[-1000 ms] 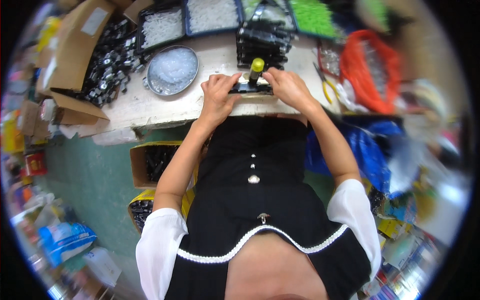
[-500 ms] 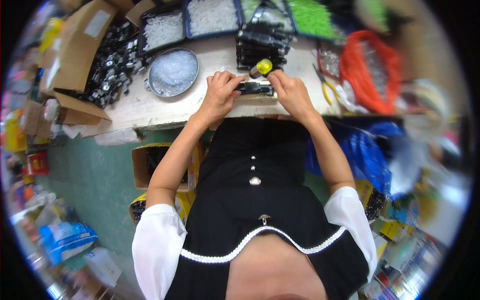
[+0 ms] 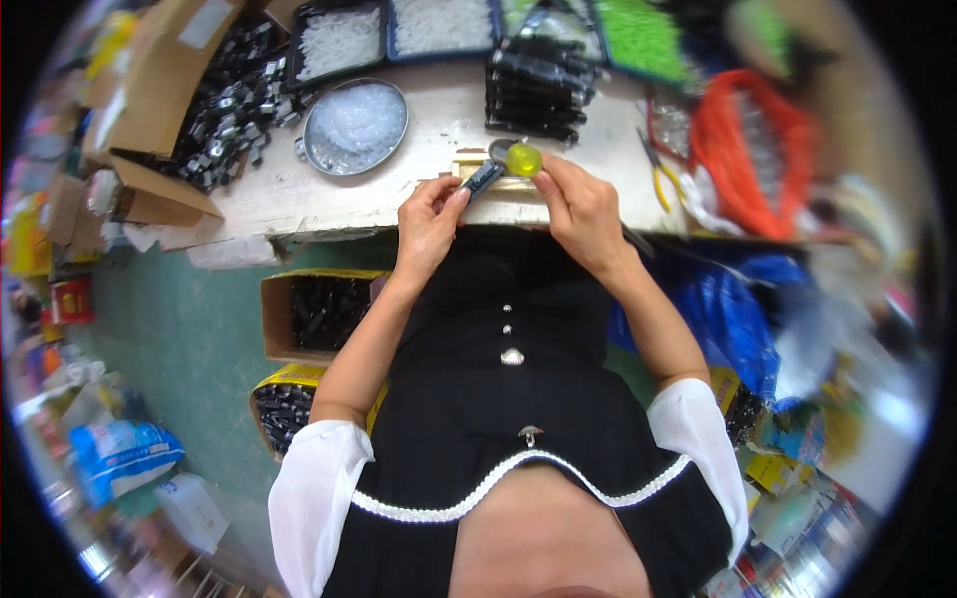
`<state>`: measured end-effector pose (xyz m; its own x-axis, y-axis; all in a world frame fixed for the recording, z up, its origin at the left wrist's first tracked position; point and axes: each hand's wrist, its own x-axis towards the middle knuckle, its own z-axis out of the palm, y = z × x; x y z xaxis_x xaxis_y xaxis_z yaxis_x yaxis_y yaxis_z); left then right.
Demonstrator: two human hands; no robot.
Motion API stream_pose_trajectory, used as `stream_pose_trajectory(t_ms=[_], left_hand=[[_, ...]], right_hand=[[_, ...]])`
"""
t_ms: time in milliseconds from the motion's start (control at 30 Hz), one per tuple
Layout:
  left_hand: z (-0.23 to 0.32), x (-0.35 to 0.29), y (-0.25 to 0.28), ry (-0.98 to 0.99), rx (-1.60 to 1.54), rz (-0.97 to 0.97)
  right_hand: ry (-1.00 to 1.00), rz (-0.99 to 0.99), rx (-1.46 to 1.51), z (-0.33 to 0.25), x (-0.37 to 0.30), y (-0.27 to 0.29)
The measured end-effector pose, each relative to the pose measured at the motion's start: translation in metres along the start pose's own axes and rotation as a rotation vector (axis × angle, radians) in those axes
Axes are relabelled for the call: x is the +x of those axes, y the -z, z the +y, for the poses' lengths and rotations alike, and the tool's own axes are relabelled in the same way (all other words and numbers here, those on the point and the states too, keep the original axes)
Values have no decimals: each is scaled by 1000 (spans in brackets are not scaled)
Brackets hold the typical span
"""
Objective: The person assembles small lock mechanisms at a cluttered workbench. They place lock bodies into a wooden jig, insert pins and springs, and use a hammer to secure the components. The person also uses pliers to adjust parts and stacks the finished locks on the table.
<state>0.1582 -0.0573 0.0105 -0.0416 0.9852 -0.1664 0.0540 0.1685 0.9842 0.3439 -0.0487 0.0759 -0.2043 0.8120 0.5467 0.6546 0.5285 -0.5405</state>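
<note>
A small black oblong part (image 3: 484,179) is pinched in the fingers of my left hand (image 3: 431,224), tilted up toward the right. My right hand (image 3: 586,214) grips a small mallet with a translucent yellow face (image 3: 524,159). Its head is beside the upper end of the black part; I cannot tell whether they touch. Most of the mallet's handle is hidden by my right hand. Under both hands, a pale yellowish block (image 3: 513,184) lies at the table's front edge. Just beyond it is a stack of long black parts (image 3: 538,90).
On the white table (image 3: 439,125) stand a round metal dish of clear gel-like material (image 3: 357,130), trays of white pieces (image 3: 444,25) and green pieces (image 3: 638,38), yellow-handled pliers (image 3: 663,184) and a red bag (image 3: 713,115). A carton (image 3: 164,95) adjoins heaped metal-and-black parts (image 3: 234,110).
My left hand has moved slightly down and lifted the black part off the block, tilting it. The mallet stays in my right hand, its yellow face turned more toward me.
</note>
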Motion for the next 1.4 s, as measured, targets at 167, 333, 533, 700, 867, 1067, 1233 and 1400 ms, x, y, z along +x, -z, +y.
stream_pose_trajectory(t_ms=[167, 333, 533, 700, 867, 1067, 1233, 1400], left_hand=[[-16, 4, -1, -63, -56, -4], [-13, 5, -4, -147, 15, 10], [-11, 4, -3, -89, -1, 23], [-11, 6, -3, -83, 26, 2], [-5, 8, 4, -61, 140, -41], [12, 11, 8, -13, 238, -105], [20, 8, 4, 14, 184, -83], [9, 9, 6, -103, 219, -69]], right_hand=[[-75, -365, -261, -3, 3, -3], [-24, -109, -22, -15, 13, 5], [-162, -442, -235, -16, 22, 0], [-154, -368, -179, -10, 15, -6], [-195, -400, -253, 2, 20, 5], [-166, -106, -33, 3, 14, 18], [-36, -100, -6, -14, 10, 4], [-153, -432, -246, -17, 23, -1]])
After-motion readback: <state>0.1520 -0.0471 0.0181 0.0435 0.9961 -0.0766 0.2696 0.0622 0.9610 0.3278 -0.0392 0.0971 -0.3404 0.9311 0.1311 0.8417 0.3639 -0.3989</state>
